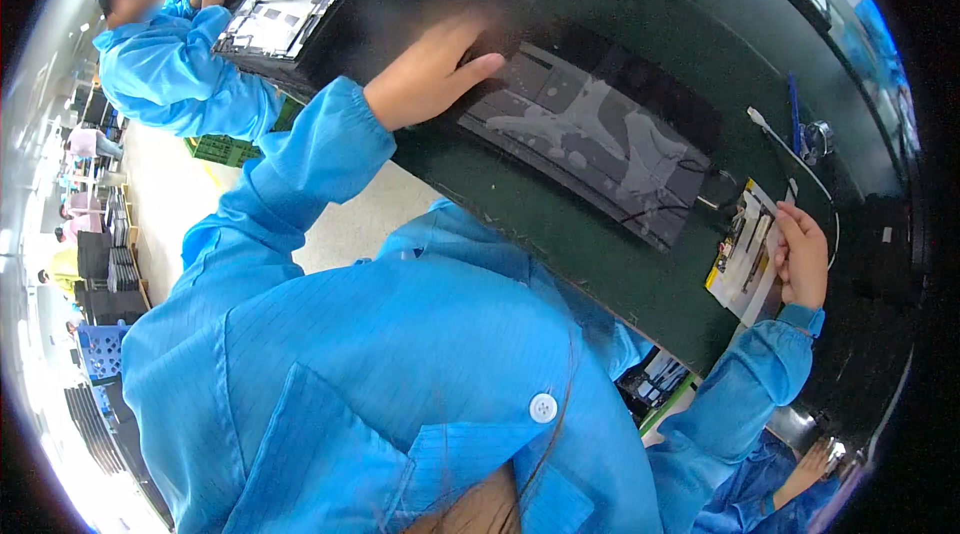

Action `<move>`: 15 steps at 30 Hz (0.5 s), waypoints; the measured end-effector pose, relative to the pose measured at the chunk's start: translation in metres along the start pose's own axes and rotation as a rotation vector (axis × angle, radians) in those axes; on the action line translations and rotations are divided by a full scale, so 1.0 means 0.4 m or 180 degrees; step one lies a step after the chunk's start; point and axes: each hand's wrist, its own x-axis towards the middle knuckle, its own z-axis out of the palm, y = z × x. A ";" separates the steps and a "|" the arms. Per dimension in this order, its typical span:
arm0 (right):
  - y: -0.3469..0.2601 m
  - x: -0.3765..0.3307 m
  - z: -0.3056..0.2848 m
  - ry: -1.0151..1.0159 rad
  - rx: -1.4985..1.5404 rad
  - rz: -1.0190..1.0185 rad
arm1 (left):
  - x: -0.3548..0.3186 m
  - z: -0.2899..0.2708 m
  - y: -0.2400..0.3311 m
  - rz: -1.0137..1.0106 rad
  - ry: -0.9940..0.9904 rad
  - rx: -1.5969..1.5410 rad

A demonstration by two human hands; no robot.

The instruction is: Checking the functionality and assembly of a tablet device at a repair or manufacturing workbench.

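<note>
A dark flat panel lies on the green bench, with a glossy, wrinkled clear film over part of its face. At the panel's far left end is my left hand, its thumb held apart and its fingers stretched out; their tips fade into a dark blur. My right hand is at the right edge of a white and yellow sheet bearing dark strips. Thumb and fingers are pressed together there, and what they pinch is too small to make out.
A stack of panels stands on the bench at the far left, with a co-worker in blue beside it. A white cable curves past a blue pen-like stick at the right. Another person's hand shows at lower right.
</note>
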 end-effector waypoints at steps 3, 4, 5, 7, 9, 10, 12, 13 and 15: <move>0.001 0.010 -0.010 0.0021 0.0027 0.0081 | -0.019 0.007 0.003 -0.0372 0.0083 -0.1028; 0.001 0.014 -0.012 0.0032 0.0067 0.0124 | -0.020 0.010 0.013 -0.0573 0.0152 -0.1362; 0.001 0.014 -0.012 0.0030 0.0051 0.0106 | -0.021 0.013 0.023 -0.0773 0.0224 -0.1697; 0.006 0.014 -0.013 0.0035 0.0065 0.0067 | -0.016 0.044 0.029 -0.0635 0.0356 -0.1929; 0.019 0.023 -0.020 0.0044 0.0040 0.0107 | -0.015 0.053 0.043 -0.0493 0.0512 -0.2144; 0.022 0.024 -0.024 0.0044 0.0033 0.0141 | -0.015 0.044 0.057 -0.0579 0.0489 -0.2369; 0.021 0.023 -0.028 0.0035 -0.0001 0.0132 | -0.012 0.043 0.057 -0.0706 0.0498 -0.2830; 0.021 0.023 -0.027 0.0022 -0.0023 0.0135 | -0.011 0.042 0.050 -0.0706 0.0508 -0.2836; 0.019 0.023 -0.024 0.0065 -0.0026 0.0147 | -0.008 0.041 0.037 -0.0805 0.0471 -0.2900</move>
